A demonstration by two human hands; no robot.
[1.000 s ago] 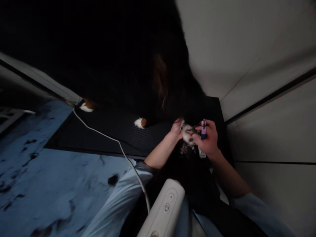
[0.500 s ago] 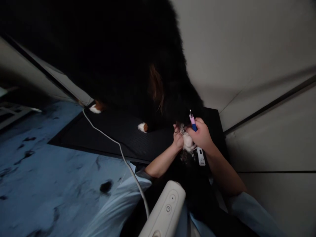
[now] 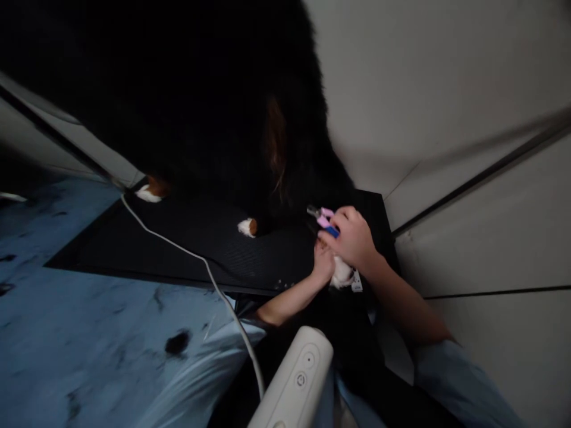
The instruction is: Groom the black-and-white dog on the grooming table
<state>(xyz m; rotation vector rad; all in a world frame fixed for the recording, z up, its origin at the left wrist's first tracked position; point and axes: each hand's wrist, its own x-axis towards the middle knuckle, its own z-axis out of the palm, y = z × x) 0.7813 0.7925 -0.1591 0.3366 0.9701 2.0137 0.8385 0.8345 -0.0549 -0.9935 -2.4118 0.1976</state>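
Note:
A large black dog (image 3: 200, 107) stands on a black mat, one white paw (image 3: 342, 271) lifted over my dark-clothed lap. My left hand (image 3: 323, 261) is closed round that paw from the left side. In my right hand (image 3: 355, 235) are pink-and-blue nail clippers (image 3: 328, 222), their metal head pointing left, just above my left fingers. Part of the right hand covers the paw's upper side. A white hair trimmer (image 3: 356, 282) lies partly hidden beside the paw. The dog's other white-tipped feet, a nearer paw (image 3: 247, 227) and a farther paw (image 3: 149, 194), rest on the mat.
The black ribbed mat (image 3: 178, 255) spans the middle. A white handheld device (image 3: 297, 380) sits close below the camera, with a pale cable (image 3: 214, 279) running across the mat. Pale wall panels (image 3: 482, 238) stand at right. Dark hair tufts (image 3: 177, 342) lie on the blue floor (image 3: 111, 333).
My right hand has swung the nail clippers from pointing up to pointing left, over my left hand. Loose hair above the paw is gone from there, and the trimmer is more covered. The view has shifted slightly.

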